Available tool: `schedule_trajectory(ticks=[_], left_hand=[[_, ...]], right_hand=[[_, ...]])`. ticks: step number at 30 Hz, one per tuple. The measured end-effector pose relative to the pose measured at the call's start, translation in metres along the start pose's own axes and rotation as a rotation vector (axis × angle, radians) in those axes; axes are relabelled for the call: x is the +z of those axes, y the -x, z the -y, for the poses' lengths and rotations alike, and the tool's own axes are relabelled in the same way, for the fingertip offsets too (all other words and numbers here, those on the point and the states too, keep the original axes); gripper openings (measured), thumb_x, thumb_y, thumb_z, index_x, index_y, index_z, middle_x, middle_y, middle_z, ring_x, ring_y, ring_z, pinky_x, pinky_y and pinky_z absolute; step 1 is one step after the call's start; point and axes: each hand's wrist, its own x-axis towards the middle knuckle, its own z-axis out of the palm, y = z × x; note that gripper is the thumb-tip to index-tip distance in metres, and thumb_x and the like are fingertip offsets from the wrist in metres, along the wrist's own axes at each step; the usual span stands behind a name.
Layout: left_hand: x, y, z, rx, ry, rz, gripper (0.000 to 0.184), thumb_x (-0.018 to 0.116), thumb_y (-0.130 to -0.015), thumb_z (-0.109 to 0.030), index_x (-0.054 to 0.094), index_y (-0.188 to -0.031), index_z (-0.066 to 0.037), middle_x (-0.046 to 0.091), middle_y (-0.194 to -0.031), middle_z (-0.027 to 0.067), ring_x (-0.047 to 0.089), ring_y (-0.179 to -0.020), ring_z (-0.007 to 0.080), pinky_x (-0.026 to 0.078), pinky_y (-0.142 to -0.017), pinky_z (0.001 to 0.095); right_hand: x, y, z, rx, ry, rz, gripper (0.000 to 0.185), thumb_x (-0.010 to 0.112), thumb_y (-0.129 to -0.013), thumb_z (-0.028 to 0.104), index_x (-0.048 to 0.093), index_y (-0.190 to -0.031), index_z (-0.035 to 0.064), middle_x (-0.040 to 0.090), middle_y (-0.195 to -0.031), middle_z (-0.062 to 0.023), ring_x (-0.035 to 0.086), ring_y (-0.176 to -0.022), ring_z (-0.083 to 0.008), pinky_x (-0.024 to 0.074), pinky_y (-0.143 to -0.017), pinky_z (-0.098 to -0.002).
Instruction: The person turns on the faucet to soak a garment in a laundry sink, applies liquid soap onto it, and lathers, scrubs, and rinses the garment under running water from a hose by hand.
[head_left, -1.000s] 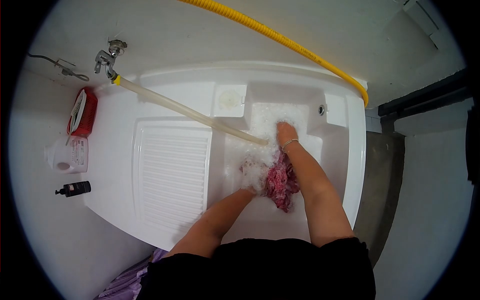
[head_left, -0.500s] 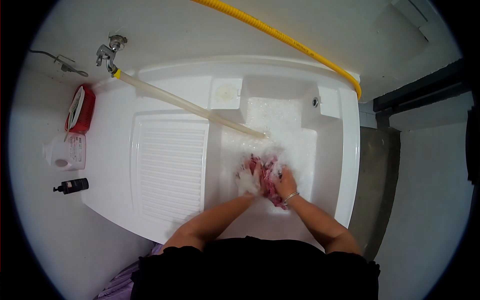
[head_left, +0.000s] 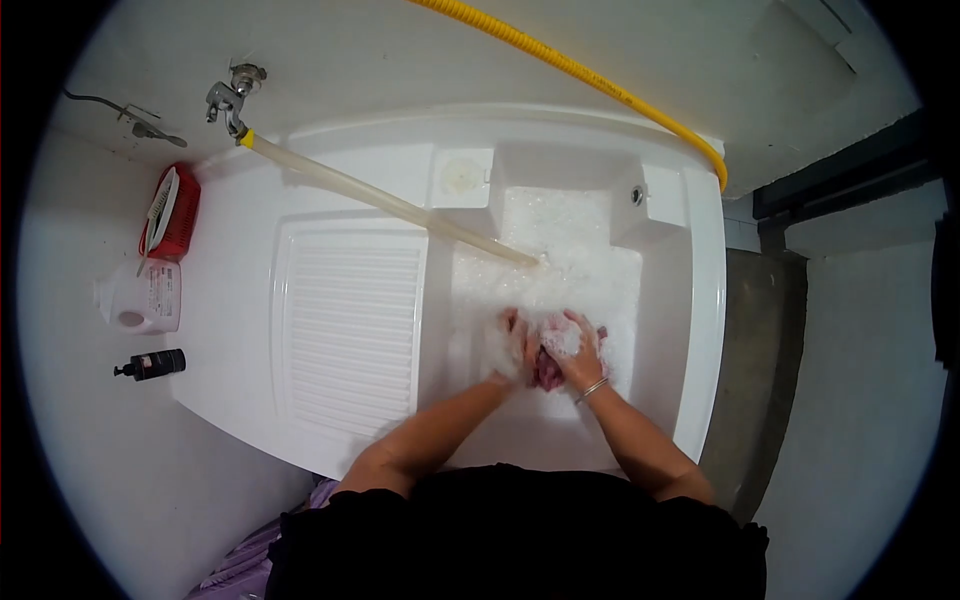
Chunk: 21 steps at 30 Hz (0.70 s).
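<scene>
"What are the hands doing?"

"The right hand (head_left: 580, 352) is partly closed, fingers curved over the wet, bunched cloth (head_left: 549, 373) and holding it. The left hand (head_left: 512, 345) is at the cloth's left side, but foam and blur cover it, so I can't tell how far open it is or whether it grips."

"Anything on the wrists?"

"A bracelet (head_left: 591, 390) on the right one."

"And where's the cloth?"

"Low in the sink (head_left: 666, 300), between the hands, pink and dark red, with suds (head_left: 560, 225) around it."

"What's beyond that?"

"A clear hose (head_left: 370, 198) slopes from the tap (head_left: 229, 105) into the sink, its end over the suds. Left of the basin is a ridged washboard (head_left: 352, 325)."

"Further out?"

"At the far left, a red basket (head_left: 183, 218), a jug (head_left: 150, 298) and a black bottle (head_left: 156, 364). A yellow hose (head_left: 580, 70) runs along the wall behind."
</scene>
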Motion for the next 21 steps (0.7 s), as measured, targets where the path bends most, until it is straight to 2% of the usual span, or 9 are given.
schedule_trajectory(ticks=[2, 5, 7, 8, 9, 12, 14, 15, 21], left_hand=[[0.016, 0.026, 0.003, -0.394, -0.256, 0.148, 0.016, 0.06, -0.076, -0.017, 0.052, -0.079, -0.003, 0.05, -0.075, 0.0111, 0.05, -0.07, 0.0226, 0.042, -0.063, 0.0346], [0.085, 0.075, 0.151, -0.477, 0.107, 0.4, 0.026, 0.056, -0.079, -0.012, 0.048, -0.102, -0.003, 0.053, -0.088, 0.0078, 0.052, -0.08, 0.0206, 0.042, -0.066, 0.0313], [0.039, -0.021, 0.066, -0.682, 0.079, 0.465, 0.04, 0.059, -0.078, -0.015, 0.041, -0.113, -0.005, 0.052, -0.09, 0.0054, 0.051, -0.082, 0.0183, 0.043, -0.069, 0.0312], [0.116, 0.004, 0.184, -0.537, -0.105, -0.036, 0.046, 0.064, -0.076, -0.019, 0.041, -0.113, -0.005, 0.051, -0.088, 0.0041, 0.051, -0.081, 0.0175, 0.044, -0.069, 0.0299], [0.062, -0.052, 0.092, -0.472, -0.048, -0.144, 0.069, 0.064, -0.073, -0.04, 0.039, -0.124, -0.002, 0.047, -0.118, 0.0163, 0.043, -0.109, 0.0251, 0.034, -0.092, 0.0334], [0.016, -0.097, 0.076, -0.834, 0.731, 0.157, 0.056, 0.059, -0.077, -0.045, 0.048, -0.113, -0.003, 0.053, -0.103, 0.0125, 0.048, -0.096, 0.0216, 0.038, -0.085, 0.0336], [-0.003, -0.099, 0.044, -0.854, 0.687, 0.158, 0.047, 0.057, -0.079, -0.043, 0.051, -0.104, -0.004, 0.054, -0.092, 0.0095, 0.05, -0.087, 0.019, 0.04, -0.077, 0.0321], [-0.01, -0.103, 0.027, -0.857, 0.641, 0.149, 0.04, 0.055, -0.081, -0.042, 0.054, -0.095, -0.005, 0.054, -0.081, 0.0064, 0.051, -0.078, 0.0163, 0.042, -0.07, 0.0306], [-0.04, -0.067, -0.02, -0.816, 0.71, 0.174, 0.025, 0.051, -0.086, -0.032, 0.051, -0.087, -0.007, 0.05, -0.073, 0.0012, 0.048, -0.064, 0.009, 0.04, -0.057, 0.0245]], right_hand=[[0.021, 0.006, -0.044, 0.033, 0.309, 0.138, 0.047, 0.061, -0.072, 0.028, 0.05, -0.11, 0.0015, 0.048, -0.114, -0.02, 0.048, -0.104, -0.0328, 0.0395, -0.088, -0.0393], [0.026, -0.029, -0.055, 0.189, 0.731, 0.403, 0.045, 0.058, -0.071, 0.024, 0.05, -0.109, 0.0007, 0.051, -0.108, -0.0234, 0.052, -0.097, -0.037, 0.0427, -0.082, -0.0416], [0.024, -0.071, -0.044, 0.356, 0.579, 0.163, 0.048, 0.061, -0.068, 0.026, 0.05, -0.106, -0.0004, 0.054, -0.1, -0.0246, 0.053, -0.091, -0.0394, 0.0434, -0.079, -0.0427], [0.021, -0.088, -0.039, 0.431, 0.501, 0.036, 0.049, 0.062, -0.067, 0.028, 0.05, -0.105, -0.0009, 0.056, -0.096, -0.0251, 0.054, -0.088, -0.0405, 0.0438, -0.078, -0.0433], [0.018, -0.094, -0.038, 0.432, 0.5, 0.033, 0.049, 0.062, -0.067, 0.028, 0.05, -0.105, -0.0009, 0.056, -0.096, -0.0251, 0.054, -0.088, -0.0405, 0.0438, -0.078, -0.0433], [0.009, -0.073, -0.019, 0.107, 0.411, -0.054, 0.058, 0.066, -0.063, 0.032, 0.049, -0.108, -0.0007, 0.05, -0.112, -0.0247, 0.054, -0.092, -0.0391, 0.0448, -0.078, -0.0429], [0.0, -0.028, 0.029, -0.456, 0.905, 0.047, 0.064, 0.069, -0.061, 0.033, 0.048, -0.112, 0.0007, 0.034, -0.13, -0.0224, 0.052, -0.1, -0.0365, 0.0424, -0.085, -0.0427], [-0.002, -0.019, 0.034, -0.323, 1.06, 0.472, 0.064, 0.068, -0.063, 0.029, 0.046, -0.118, 0.0043, 0.02, -0.139, -0.0193, 0.05, -0.106, -0.0338, 0.0357, -0.094, -0.0427], [0.018, -0.075, -0.022, 0.042, 0.724, 0.341, 0.049, 0.061, -0.069, 0.026, 0.05, -0.113, 0.006, 0.044, -0.119, -0.0234, 0.052, -0.101, -0.0334, 0.0435, -0.083, -0.0413]])
